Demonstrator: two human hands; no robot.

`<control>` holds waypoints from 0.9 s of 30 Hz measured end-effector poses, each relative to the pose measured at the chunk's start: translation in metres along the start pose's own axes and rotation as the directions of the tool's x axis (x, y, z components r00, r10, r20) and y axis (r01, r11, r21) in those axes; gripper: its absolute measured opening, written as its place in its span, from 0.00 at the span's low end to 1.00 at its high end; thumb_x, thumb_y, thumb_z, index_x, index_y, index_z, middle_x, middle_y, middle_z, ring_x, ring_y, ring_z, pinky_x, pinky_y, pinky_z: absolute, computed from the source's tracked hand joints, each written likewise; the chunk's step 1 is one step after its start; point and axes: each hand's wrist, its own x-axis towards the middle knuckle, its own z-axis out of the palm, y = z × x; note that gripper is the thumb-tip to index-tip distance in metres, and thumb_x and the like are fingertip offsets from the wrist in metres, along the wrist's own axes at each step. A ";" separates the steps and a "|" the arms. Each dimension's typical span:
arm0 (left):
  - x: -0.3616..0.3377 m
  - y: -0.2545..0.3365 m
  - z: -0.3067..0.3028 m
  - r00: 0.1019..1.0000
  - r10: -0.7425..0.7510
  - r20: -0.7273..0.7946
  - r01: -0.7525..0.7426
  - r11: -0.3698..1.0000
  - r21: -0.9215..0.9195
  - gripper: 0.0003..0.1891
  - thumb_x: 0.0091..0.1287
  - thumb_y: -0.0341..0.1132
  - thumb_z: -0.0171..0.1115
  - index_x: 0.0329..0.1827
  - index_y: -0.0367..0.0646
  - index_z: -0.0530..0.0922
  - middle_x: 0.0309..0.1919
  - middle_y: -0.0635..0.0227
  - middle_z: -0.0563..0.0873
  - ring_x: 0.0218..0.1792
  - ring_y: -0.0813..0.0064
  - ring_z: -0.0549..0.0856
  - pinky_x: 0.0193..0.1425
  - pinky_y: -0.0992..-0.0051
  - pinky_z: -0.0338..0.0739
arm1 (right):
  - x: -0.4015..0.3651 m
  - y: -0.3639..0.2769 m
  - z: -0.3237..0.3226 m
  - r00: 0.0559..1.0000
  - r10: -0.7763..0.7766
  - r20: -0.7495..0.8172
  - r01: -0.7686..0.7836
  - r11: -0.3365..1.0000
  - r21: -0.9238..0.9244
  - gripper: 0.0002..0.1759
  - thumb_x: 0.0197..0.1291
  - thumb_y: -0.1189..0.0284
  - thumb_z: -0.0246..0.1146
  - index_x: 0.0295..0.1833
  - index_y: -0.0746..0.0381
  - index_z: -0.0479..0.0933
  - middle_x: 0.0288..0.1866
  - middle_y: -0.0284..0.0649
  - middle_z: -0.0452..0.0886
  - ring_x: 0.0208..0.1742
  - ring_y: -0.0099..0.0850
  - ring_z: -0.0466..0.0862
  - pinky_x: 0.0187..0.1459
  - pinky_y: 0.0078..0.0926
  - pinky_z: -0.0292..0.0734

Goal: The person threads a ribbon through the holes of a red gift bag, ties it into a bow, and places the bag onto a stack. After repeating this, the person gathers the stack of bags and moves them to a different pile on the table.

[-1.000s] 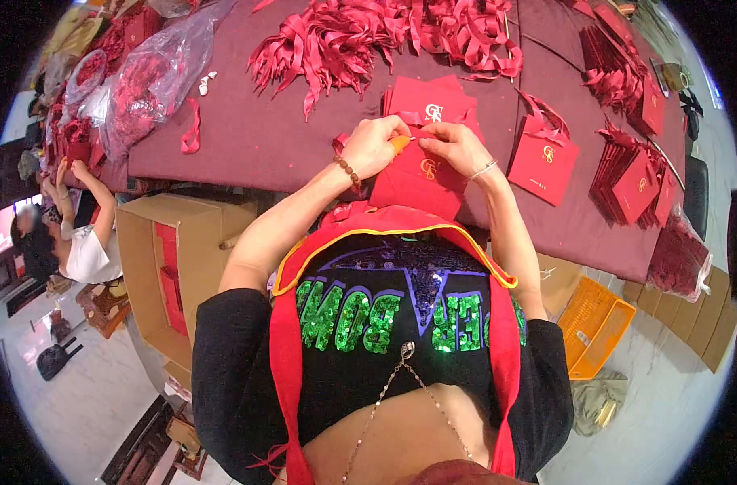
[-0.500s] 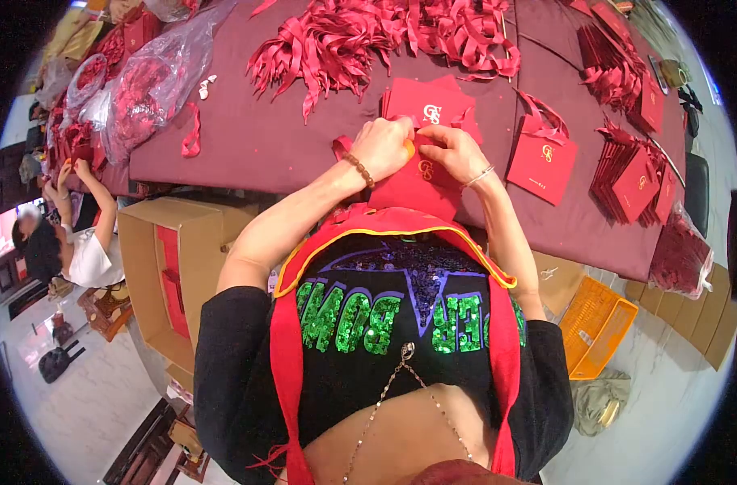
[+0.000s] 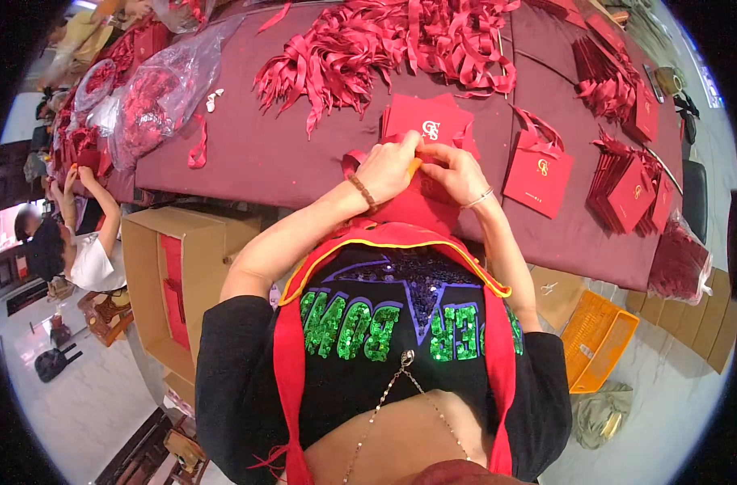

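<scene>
My left hand [image 3: 390, 171] and my right hand [image 3: 457, 172] meet over a red bag [image 3: 421, 208] at the table's near edge. Fingers of both hands are pinched together on its red ribbon [image 3: 354, 162], which loops out left of my left wrist. The fingers cover most of the bag's upper part. Just beyond lies a stack of red bags [image 3: 426, 115] with a gold logo. To the right, a single red bag [image 3: 538, 174] lies flat with a ribbon bow at its top.
Loose red ribbons [image 3: 328, 61] are heaped at the table's far side. Bundled bags [image 3: 627, 190] lie at the right. A cardboard box [image 3: 146, 283] and an orange crate [image 3: 599, 339] stand below the edge. Another person [image 3: 89, 259] works at the left.
My fingertips have come closer together over the bag, and my right hand has moved slightly left. The whole view has shifted a little, with the table lower in it.
</scene>
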 end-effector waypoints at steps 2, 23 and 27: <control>0.005 0.009 -0.016 0.986 -0.114 0.121 0.120 0.992 -0.043 0.12 0.63 0.37 0.52 0.46 0.43 0.68 0.28 0.49 0.81 0.32 0.48 0.81 0.33 0.55 0.72 | 0.003 0.003 0.005 1.000 -0.016 -0.025 0.017 0.999 0.045 0.17 0.51 0.69 0.62 0.49 0.58 0.75 0.42 0.46 0.81 0.47 0.38 0.81 0.47 0.32 0.74; 0.083 -0.041 -0.043 0.451 -0.052 0.891 0.249 0.966 -0.070 0.10 0.53 0.37 0.62 0.29 0.38 0.80 0.31 0.73 0.80 0.35 0.82 0.75 0.41 0.79 0.68 | -0.006 -0.022 0.009 0.991 -0.131 -0.035 0.125 0.983 -0.132 0.12 0.50 0.69 0.64 0.41 0.58 0.76 0.33 0.42 0.82 0.37 0.39 0.82 0.37 0.33 0.75; 0.076 -0.055 -0.029 0.583 -0.030 0.812 0.278 0.947 -0.164 0.08 0.52 0.36 0.62 0.28 0.40 0.80 0.28 0.74 0.79 0.33 0.83 0.74 0.38 0.79 0.67 | -0.004 -0.018 0.009 0.995 -0.090 -0.039 0.086 0.992 -0.098 0.12 0.50 0.72 0.64 0.42 0.60 0.76 0.34 0.41 0.82 0.37 0.33 0.82 0.39 0.28 0.75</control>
